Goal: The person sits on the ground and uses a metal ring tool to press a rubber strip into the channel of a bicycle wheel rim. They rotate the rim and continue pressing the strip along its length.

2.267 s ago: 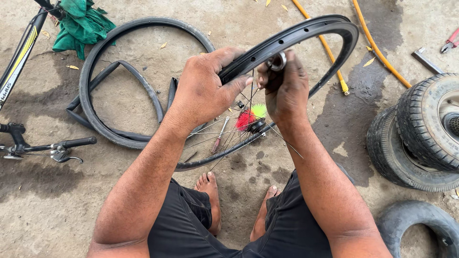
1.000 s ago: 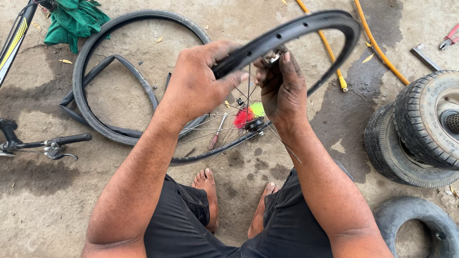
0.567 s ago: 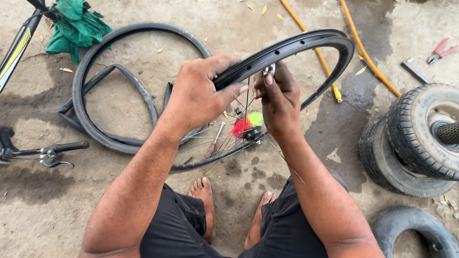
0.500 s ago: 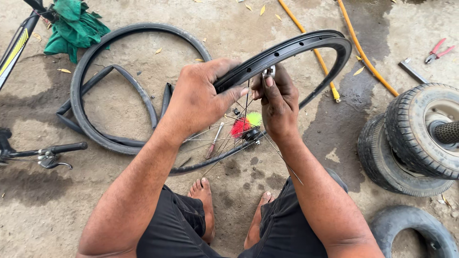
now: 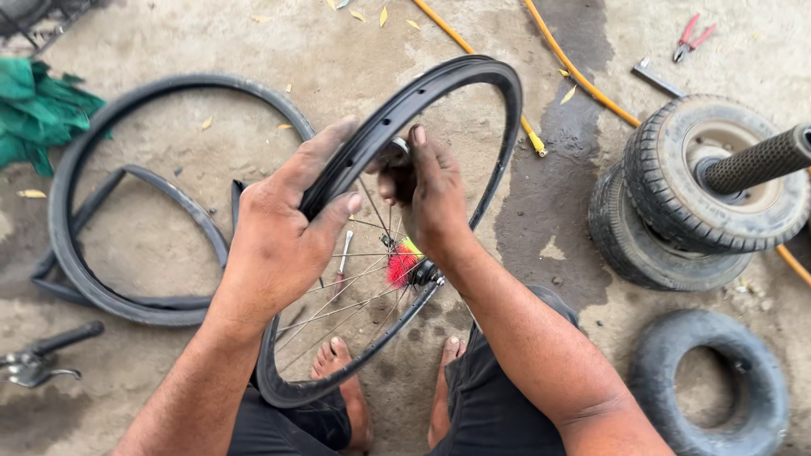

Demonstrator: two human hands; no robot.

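Shifted rightward in view since the earlier frames: green cloth (image 5: 38, 118) now at left edge, small stacked wheels (image 5: 701, 198) nearer centre; grip on rim unchanged. Left hand (image 5: 283, 236) wrapped around black bicycle rim (image 5: 473, 76), thumb over inner face, fingers behind. Right hand (image 5: 427, 198) pinched closed at rim's inner edge on a small metal part, possibly a spoke nipple; too small to confirm. Rim held upright above bare feet (image 5: 338, 380), spokes and red hub brush (image 5: 404, 263) below hands. Loose tyre (image 5: 101, 143) flat on ground at left, yellow hose (image 5: 583, 76) and red pliers (image 5: 693, 35) beyond.
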